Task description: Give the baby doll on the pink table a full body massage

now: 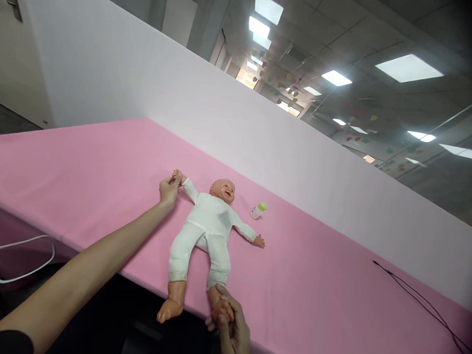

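Well, a baby doll [206, 228] in a white sleepsuit lies on its back on a pink-covered table [83, 181], its head toward a white partition [261, 147] and its long axis running to the near edge, feet reaching past it. The left hand [168, 191] is clamped around the doll's right hand; the right hand [229, 323] grips its left foot. A green-capped baby bottle [258, 210] lies near the doll's head, any markings too small to read. A black cable [422, 305] crosses the cloth, and beyond the partition, paper hearts [279, 80] hang below ceiling lights [408, 68].

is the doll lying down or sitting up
Lying on its back: the white-suited plastic baby doll faces up on the pink tablecloth, limbs spread.
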`<action>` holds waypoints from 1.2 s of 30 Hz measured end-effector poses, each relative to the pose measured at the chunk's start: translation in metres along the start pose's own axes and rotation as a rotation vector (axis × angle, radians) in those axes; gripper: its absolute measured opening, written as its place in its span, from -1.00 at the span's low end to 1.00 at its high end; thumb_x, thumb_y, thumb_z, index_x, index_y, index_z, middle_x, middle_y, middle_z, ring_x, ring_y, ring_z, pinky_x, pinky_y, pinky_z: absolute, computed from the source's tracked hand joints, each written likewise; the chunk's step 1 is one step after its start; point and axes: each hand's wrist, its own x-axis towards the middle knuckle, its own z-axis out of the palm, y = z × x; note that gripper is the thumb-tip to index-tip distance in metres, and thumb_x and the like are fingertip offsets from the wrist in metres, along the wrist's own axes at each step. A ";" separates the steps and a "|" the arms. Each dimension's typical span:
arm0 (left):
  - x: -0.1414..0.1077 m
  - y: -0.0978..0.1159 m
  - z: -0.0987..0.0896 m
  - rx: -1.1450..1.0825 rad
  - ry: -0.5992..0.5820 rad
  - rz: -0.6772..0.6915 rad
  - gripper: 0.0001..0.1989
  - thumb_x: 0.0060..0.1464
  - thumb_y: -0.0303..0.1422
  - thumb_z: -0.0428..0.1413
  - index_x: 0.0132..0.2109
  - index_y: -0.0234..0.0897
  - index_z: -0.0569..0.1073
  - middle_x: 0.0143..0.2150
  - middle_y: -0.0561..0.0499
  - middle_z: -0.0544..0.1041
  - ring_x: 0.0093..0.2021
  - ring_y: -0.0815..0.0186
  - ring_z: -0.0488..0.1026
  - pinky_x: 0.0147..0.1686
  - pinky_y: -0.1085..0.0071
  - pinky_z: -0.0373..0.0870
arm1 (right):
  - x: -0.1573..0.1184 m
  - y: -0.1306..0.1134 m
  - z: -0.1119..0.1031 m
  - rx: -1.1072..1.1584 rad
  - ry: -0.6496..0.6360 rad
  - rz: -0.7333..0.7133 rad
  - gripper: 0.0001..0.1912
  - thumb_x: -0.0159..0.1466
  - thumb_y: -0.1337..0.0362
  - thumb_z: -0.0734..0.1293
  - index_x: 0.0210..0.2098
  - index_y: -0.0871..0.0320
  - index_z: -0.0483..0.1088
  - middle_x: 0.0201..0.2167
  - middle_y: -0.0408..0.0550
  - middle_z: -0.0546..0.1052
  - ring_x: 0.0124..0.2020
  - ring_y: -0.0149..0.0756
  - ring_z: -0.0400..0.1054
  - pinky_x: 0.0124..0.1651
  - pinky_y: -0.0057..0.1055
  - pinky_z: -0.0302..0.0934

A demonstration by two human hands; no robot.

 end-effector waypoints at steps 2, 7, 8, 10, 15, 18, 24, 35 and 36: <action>-0.010 0.008 0.007 0.033 -0.102 0.092 -0.62 0.03 -0.02 0.29 -0.46 -0.24 0.47 -0.48 0.03 0.49 -0.41 0.29 0.42 -0.42 0.40 0.31 | 0.008 -0.004 0.001 -0.004 -0.016 -0.016 -0.57 0.35 -0.07 0.38 0.05 0.06 0.52 -0.14 0.09 0.66 -0.50 -0.23 0.47 -0.39 -0.26 0.44; -0.046 0.026 0.029 0.069 -0.352 0.301 -0.79 0.03 -0.20 0.32 -0.24 -0.22 0.65 -0.23 -0.04 0.67 -0.21 0.18 0.57 -0.16 0.32 0.43 | 0.060 -0.040 -0.002 -0.010 -0.084 -0.130 -0.60 0.40 -0.01 0.34 0.08 0.11 0.49 -0.26 0.03 0.64 -0.48 -0.27 0.45 -0.27 -0.25 0.45; -0.054 0.028 0.032 0.095 -0.414 0.332 -0.80 0.03 -0.21 0.32 -0.21 -0.20 0.67 -0.17 -0.05 0.68 -0.16 0.16 0.58 -0.11 0.30 0.43 | 0.073 -0.046 0.000 -0.015 -0.107 -0.138 -0.61 0.41 -0.01 0.33 0.06 0.12 0.49 -0.21 0.06 0.64 -0.50 -0.29 0.44 -0.31 -0.27 0.44; -0.066 0.028 0.035 0.198 -0.550 0.389 -0.80 0.06 -0.21 0.30 -0.18 -0.16 0.69 -0.13 -0.04 0.70 -0.13 0.13 0.59 -0.10 0.30 0.41 | 0.100 -0.052 0.010 -0.042 -0.171 -0.136 -0.59 0.41 -0.03 0.33 0.04 0.14 0.49 -0.22 0.06 0.64 -0.50 -0.30 0.42 -0.35 -0.30 0.41; -0.077 0.020 0.027 0.473 -0.717 0.453 -0.76 0.14 -0.13 0.23 -0.30 -0.17 0.69 -0.38 0.01 0.66 -0.36 0.21 0.52 -0.31 0.34 0.32 | 0.151 -0.044 0.038 -0.057 -0.207 -0.121 -0.53 0.39 -0.11 0.31 -0.02 0.16 0.49 -0.40 -0.07 0.55 -0.51 -0.27 0.45 -0.41 -0.34 0.41; -0.068 0.017 0.023 0.397 -0.717 0.406 -0.77 0.08 -0.13 0.27 -0.28 -0.19 0.68 -0.37 0.02 0.65 -0.36 0.23 0.49 -0.32 0.36 0.32 | 0.149 -0.047 0.035 -0.050 -0.169 -0.123 -0.52 0.39 -0.13 0.30 -0.03 0.16 0.48 -0.32 -0.01 0.59 -0.50 -0.26 0.46 -0.41 -0.33 0.42; -0.034 0.014 0.017 -0.014 -0.219 0.221 -0.69 0.05 -0.14 0.28 -0.47 -0.26 0.49 -0.52 0.07 0.43 -0.48 0.35 0.32 -0.44 0.42 0.25 | 0.070 -0.066 -0.011 -0.235 -0.272 -0.121 -0.55 0.42 -0.05 0.29 0.11 0.12 0.49 -0.40 -0.04 0.60 -0.49 -0.27 0.42 -0.33 -0.36 0.43; -0.024 0.012 0.011 -0.120 0.034 0.037 -0.65 0.04 -0.13 0.31 -0.49 -0.25 0.44 -0.50 0.07 0.42 -0.45 0.34 0.35 -0.44 0.43 0.28 | 0.040 -0.025 -0.015 -0.110 -0.261 -0.102 -0.53 0.42 -0.04 0.30 0.15 0.13 0.47 -0.37 0.00 0.61 -0.46 -0.24 0.47 -0.31 -0.33 0.45; -0.029 0.015 0.014 -0.114 -0.038 0.102 -0.69 0.03 -0.14 0.32 -0.46 -0.27 0.49 -0.47 0.05 0.47 -0.42 0.32 0.39 -0.40 0.41 0.32 | 0.050 -0.032 -0.012 -0.093 -0.243 -0.134 -0.54 0.43 -0.02 0.30 0.15 0.14 0.46 -0.41 -0.03 0.59 -0.47 -0.24 0.47 -0.29 -0.32 0.45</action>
